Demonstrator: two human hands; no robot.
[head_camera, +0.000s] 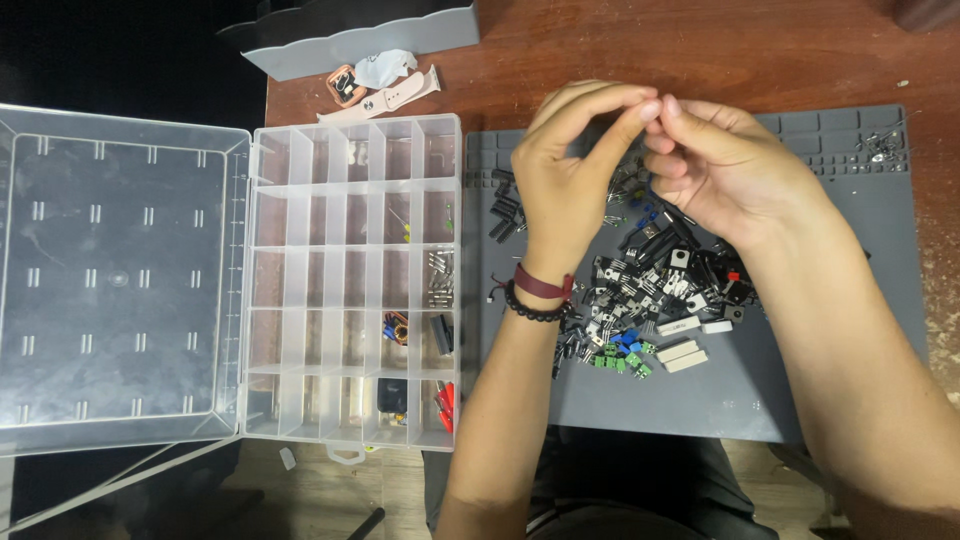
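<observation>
My left hand (570, 170) and my right hand (725, 165) are raised over a grey work mat (760, 385), their fingertips pinched together at one spot. Whatever lies between the fingertips is too small to see. Below the hands a heap of small electronic parts (655, 290) lies on the mat: black transistors, green and blue terminal blocks, white rectangular resistors. My left wrist carries a dark red band and a black bead bracelet. To the left stands an open clear compartment box (350, 280); a few of its right-hand cells hold small parts.
The box's clear lid (115, 275) lies flat open at far left. A pink-strapped smartwatch (375, 92) and a grey tray (360, 35) sit at the back of the wooden table. A few tiny parts (880, 145) rest at the mat's far right corner.
</observation>
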